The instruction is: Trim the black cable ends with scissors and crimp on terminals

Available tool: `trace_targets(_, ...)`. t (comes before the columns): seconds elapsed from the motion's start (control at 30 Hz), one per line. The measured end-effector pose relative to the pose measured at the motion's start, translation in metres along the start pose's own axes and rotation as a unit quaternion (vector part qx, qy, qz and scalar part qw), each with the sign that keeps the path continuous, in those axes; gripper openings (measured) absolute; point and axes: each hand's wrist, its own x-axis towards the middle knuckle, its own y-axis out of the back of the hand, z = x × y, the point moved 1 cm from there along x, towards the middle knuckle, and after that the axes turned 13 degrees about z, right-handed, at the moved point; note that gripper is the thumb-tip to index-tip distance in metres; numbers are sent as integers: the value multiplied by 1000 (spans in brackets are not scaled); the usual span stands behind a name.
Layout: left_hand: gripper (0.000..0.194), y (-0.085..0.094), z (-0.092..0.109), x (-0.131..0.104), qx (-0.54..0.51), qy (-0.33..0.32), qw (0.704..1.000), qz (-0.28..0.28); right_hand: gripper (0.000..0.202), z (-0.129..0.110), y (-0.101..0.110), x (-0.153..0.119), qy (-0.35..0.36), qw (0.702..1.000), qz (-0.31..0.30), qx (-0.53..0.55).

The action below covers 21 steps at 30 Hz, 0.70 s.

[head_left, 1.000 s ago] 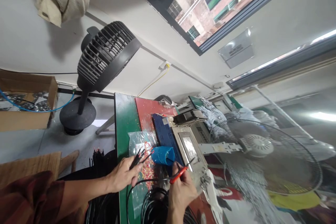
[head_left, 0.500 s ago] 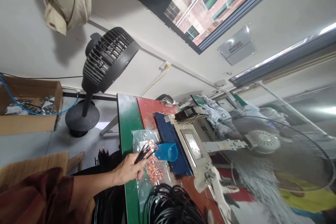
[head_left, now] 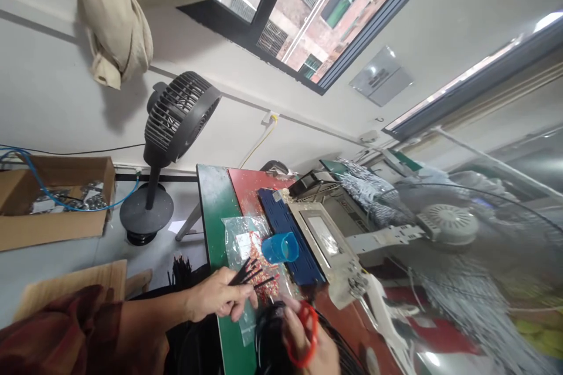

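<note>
My left hand (head_left: 224, 294) pinches a bunch of thin black cables (head_left: 251, 276), whose ends point right over the plastic bag. My right hand (head_left: 313, 337), blurred, holds red-handled scissors (head_left: 311, 334) just above the black cable coil (head_left: 270, 337) at the table's front. Small red and yellow bits (head_left: 267, 286) lie scattered on the clear plastic bag (head_left: 233, 240). Beyond my left hand, a blue plastic cup (head_left: 280, 248) lies tilted beside the blue panel of a machine.
A beige machine with a screen (head_left: 323, 234) stands on the green and red table (head_left: 215, 199). A large fan (head_left: 448, 224) is at the right, a black fan (head_left: 176, 120) at the left, near a cardboard box (head_left: 53, 231). More black cables (head_left: 180, 272) stand left of the table.
My right hand has come into view with the red-handled scissors over the coil. My left hand and its cables sit slightly lower and more to the right; the whole view has shifted.
</note>
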Motion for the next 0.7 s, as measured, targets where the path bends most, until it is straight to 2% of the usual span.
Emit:
trace_targets(0.1,41,5,-4,-7,20,8,1000,-6,26,3,-34,-5,-98,986,-61,122)
trace_targets(0.17,40,8,-6,-9,49,12,999,-5,25,5,-47,-5,-119,975,-64,175)
trace_targets(0.27,42,7,-5,-8,90,-20,996,-9,27,11,-50,-5,-110,976,-65,176)
trace_targets(0.37,45,-1,0,-3,88,-53,995,-12,26,19,-46,-5,-103,978,-98,150)
trace_targets(0.43,44,-7,3,2,70,-51,996,18,24,23,-45,-4,-96,980,-106,139)
trace_targets(0.53,37,-13,4,9,35,-28,996,72,27,26,-44,-2,-96,983,-60,144)
trace_targets(0.7,39,-15,6,15,-1,23,994,110,29,28,-42,3,-110,966,43,231)
